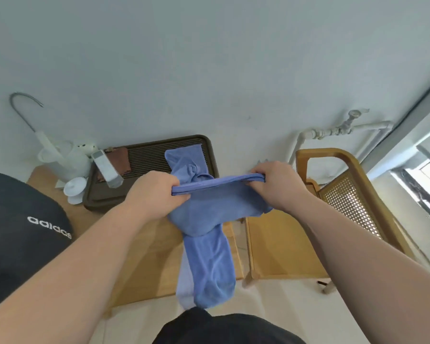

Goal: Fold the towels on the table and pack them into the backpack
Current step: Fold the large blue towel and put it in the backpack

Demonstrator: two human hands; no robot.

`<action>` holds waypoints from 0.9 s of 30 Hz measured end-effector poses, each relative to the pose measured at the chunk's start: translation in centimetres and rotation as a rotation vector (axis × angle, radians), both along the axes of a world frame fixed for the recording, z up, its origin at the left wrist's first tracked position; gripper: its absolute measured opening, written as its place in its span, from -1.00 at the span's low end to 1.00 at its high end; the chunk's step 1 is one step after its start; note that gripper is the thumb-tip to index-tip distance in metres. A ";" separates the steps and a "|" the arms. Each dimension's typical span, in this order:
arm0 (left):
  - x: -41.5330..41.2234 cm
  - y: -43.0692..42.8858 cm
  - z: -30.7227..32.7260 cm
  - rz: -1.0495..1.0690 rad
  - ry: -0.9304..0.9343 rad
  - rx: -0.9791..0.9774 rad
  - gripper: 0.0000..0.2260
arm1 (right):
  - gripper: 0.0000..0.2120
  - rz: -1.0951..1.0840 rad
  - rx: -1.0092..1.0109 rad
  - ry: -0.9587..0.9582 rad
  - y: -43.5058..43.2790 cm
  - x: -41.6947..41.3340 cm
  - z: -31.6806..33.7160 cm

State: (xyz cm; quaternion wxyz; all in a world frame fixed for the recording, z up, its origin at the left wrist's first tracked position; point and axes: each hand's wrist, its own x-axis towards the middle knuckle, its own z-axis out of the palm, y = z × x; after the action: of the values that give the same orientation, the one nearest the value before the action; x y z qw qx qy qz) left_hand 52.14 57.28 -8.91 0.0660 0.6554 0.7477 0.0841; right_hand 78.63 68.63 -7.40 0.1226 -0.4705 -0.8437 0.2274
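Above the wooden tabletop (147,256), just in front of the dark slatted tray (144,155), I hold a blue towel (216,209) in the air. My left hand (157,192) pinches one end of its doubled top edge and my right hand (276,184) pinches the other, both curled tight on the cloth, so the edge runs taut between them. The rest hangs down on the near side of the tray, past the tabletop's front edge. A second blue towel (184,160) lies bunched on the tray's right part. Left of the tray sits the black backpack (23,232), touching the tabletop. Right of the tray stands a wooden chair (283,244).
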 end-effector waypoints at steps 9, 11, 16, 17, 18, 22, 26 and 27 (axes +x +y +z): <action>1.7 -7.6 5.7 0.233 -0.782 -0.371 -0.72 | -0.81 0.363 -0.732 0.338 0.3 3.0 4.2; 1.4 -9.4 6.9 0.269 -0.961 -0.343 -0.65 | -0.84 0.474 -0.931 0.377 0.0 3.1 4.7; 0.6 -11.2 5.4 0.417 -0.803 -0.275 -0.77 | -0.93 0.380 -0.889 0.290 -0.8 1.4 1.5; 0.5 -11.4 4.1 0.472 -0.754 -0.261 -0.76 | -0.95 0.330 -0.866 0.248 -0.9 1.1 0.3; 0.5 -11.7 2.7 0.526 -0.721 -0.244 -0.74 | -0.96 0.283 -0.847 0.214 -1.1 0.9 -1.2; 1.0 -13.1 -3.8 0.671 -0.634 -0.174 -0.74 | -0.95 0.080 -0.893 0.167 -2.8 0.9 -7.3; 0.7 -14.2 -9.5 0.694 -0.587 -0.202 -0.66 | -0.86 -0.108 -0.931 0.161 -4.6 0.9 -11.8; 0.4 -14.4 -10.7 0.697 -0.580 -0.223 -0.66 | -0.90 -0.135 -0.935 0.157 -4.9 0.7 -12.5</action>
State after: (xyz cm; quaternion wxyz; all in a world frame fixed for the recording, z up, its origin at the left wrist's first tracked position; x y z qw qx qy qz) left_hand 52.57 42.92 -19.58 0.3102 0.3032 0.8785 0.2002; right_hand 79.31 63.72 -19.91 -0.0242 -0.5102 -0.6069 0.6090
